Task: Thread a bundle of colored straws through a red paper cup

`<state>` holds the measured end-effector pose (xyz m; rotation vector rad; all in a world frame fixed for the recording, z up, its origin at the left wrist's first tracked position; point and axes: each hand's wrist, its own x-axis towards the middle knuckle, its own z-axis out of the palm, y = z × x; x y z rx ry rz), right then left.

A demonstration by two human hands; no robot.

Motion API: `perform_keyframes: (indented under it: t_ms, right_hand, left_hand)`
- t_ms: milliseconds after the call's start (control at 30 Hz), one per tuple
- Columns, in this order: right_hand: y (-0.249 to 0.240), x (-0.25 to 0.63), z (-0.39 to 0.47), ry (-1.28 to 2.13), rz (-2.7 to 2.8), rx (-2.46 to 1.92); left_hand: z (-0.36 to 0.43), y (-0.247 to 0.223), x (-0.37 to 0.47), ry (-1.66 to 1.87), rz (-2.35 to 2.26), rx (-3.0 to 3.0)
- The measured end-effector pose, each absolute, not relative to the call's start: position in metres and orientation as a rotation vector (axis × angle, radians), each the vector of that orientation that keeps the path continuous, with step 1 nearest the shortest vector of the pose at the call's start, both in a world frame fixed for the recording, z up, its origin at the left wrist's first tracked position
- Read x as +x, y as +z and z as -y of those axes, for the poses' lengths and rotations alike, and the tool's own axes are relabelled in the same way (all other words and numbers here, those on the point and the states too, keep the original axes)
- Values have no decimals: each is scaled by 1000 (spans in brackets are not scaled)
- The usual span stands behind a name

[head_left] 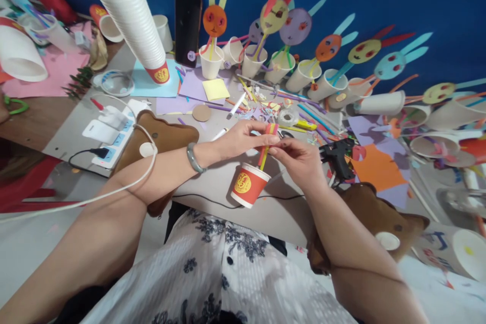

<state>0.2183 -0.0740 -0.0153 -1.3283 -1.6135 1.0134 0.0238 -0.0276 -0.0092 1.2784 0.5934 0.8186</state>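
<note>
My left hand [252, 136], with a bangle on the wrist, pinches the top of some red and yellow strips [263, 157]. From the other side, my right hand [298, 159] closes its thumb and fingers on the same strips, just below. The strips rise out of a small red paper cup [249, 185] with a white rim and a yellow round emblem. The cup leans a little and sits under my hands near the table's front edge. My fingers hide part of the strips' upper end.
Rabbit-faced figures on paper cups [214, 20] line the blue wall. A tall cup stack [131, 20] and a phone [188, 28] stand at the back left. A black glue gun [339, 159] lies right of my hand. A power strip [114, 147] and white cable are at left.
</note>
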Motion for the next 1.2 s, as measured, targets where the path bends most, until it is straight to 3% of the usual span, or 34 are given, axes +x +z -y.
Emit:
perform_keyframes:
  t_ms: [300, 667, 1000, 1200]
  right_hand:
    - [-17, 214, 76, 1276, 1472, -1342]
    - [-23, 220, 70, 1151, 1319, -1362]
    - [-13, 220, 72, 988, 1514, -1397]
    - [-14, 221, 72, 965, 1487, -1412]
  left_hand:
    - [32, -10, 25, 796, -585, 1386]
    - [28, -35, 29, 782, -539, 1292]
    - [37, -17, 19, 886, -723, 2147]
    - [40, -22, 22, 949, -724, 2084]
